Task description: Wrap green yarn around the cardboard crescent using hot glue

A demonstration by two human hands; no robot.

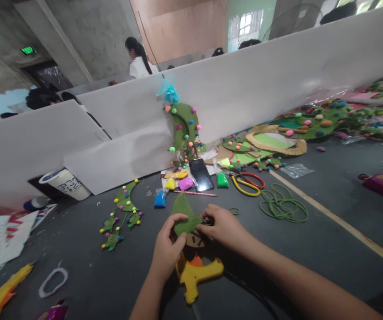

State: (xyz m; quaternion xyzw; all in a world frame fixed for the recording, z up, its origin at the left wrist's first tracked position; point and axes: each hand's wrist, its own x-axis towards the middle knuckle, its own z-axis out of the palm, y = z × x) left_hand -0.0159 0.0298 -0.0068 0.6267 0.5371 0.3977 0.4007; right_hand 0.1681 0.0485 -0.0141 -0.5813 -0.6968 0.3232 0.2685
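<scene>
My left hand (169, 242) grips a green felt crescent (182, 208) from its left side, thumb and fingers pressed on the felt. A brown cardboard piece with dark marks (194, 240) shows just below the felt. At the crescent's right edge, the fingers of my right hand (221, 224) are pinched together; what they hold there is too small to make out. Just under both hands lies a yellow glue gun (198, 273) with an orange trigger. A finished crescent with pom-poms and hanging stars (125, 200) rests to the left.
Red and yellow scissors (246, 184), a coil of green cord (284, 205), a phone (201, 174) and small bags of coloured clay (160, 199) lie beyond my hands. A white partition (238, 93) closes off the back. Another yellow glue gun (6, 289) lies at the lower left.
</scene>
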